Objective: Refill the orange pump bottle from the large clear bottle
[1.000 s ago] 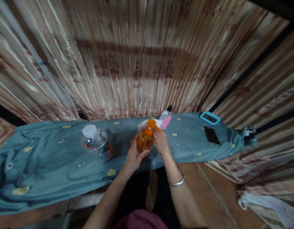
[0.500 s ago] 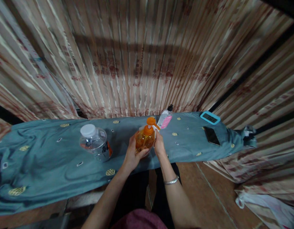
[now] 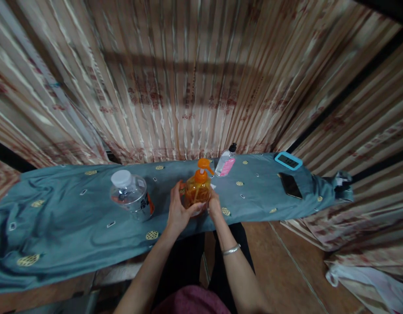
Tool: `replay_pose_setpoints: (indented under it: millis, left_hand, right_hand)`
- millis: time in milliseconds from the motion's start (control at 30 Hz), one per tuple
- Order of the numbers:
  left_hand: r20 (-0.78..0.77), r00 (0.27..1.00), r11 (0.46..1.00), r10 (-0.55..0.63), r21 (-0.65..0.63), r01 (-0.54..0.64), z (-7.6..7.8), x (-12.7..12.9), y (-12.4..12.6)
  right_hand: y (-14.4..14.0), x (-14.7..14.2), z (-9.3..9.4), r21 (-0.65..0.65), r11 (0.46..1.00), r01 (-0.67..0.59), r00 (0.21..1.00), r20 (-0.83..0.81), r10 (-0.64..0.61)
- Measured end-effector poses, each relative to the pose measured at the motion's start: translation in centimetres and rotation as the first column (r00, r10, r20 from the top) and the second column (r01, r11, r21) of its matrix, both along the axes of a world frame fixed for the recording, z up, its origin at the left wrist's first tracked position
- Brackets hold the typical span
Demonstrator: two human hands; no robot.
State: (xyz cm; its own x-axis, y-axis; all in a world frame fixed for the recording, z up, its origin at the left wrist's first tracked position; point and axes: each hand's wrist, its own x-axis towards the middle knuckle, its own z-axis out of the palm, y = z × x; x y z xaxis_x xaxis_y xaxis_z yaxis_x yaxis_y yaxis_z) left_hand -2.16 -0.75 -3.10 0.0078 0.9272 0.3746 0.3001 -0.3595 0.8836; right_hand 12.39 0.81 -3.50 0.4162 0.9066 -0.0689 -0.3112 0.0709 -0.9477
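An orange pump bottle (image 3: 198, 195) of amber liquid stands nearly upright at the middle of the cloth, its orange pump head turned to the right. My left hand (image 3: 181, 209) grips the bottle's left side, thumb across the lower front. At its right side my right hand (image 3: 214, 204) is closed against it, with the fingertips partly hidden behind the bottle. A bit of something white (image 3: 213, 186) shows beside my right fingers; I cannot make out what it is. Just beyond stands a clear bottle (image 3: 225, 162) with a black pump and pink label.
A large clear plastic jar (image 3: 131, 194) with a white lid stands on the left. On the right lie a blue-framed digital clock (image 3: 288, 161) and a black phone (image 3: 290, 186). A green patterned cloth (image 3: 73, 218) covers the narrow table; a pleated curtain (image 3: 188, 78) hangs behind.
The orange pump bottle has come lower, slightly left and more upright. My right hand has slid down from near its neck to its lower right side; my left hand keeps its grip.
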Motion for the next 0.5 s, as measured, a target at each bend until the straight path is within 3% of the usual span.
replay_pose_setpoints:
  millis: [100, 267, 400, 500]
  left_hand:
    - [-0.032, 0.996, 0.996, 0.087, 0.021, -0.087, 0.6, -0.7, -0.4]
    - [-0.049, 0.997, 0.996, 0.055, 0.076, -0.052, 1.1, -1.4, -1.1]
    - [-0.064, 0.996, 0.989, 0.061, 0.14, -0.051, 0.5, -1.1, -1.7]
    - [-0.105, 0.991, 0.981, 0.08, 0.186, -0.059, -0.2, -0.6, -2.1]
  right_hand:
    - [-0.6, 0.4, 1.4, -0.052, 0.999, 0.006, 0.999, 0.035, -0.004]
    - [-1.7, 0.7, 5.4, -0.019, 1.0, -0.01, 0.989, 0.15, 0.012]
    - [-2.3, 0.5, 8.4, 0.07, 0.996, -0.057, 0.962, 0.272, 0.036]
    - [-2.7, 0.1, 8.9, 0.084, 0.995, -0.052, 0.938, 0.345, 0.02]
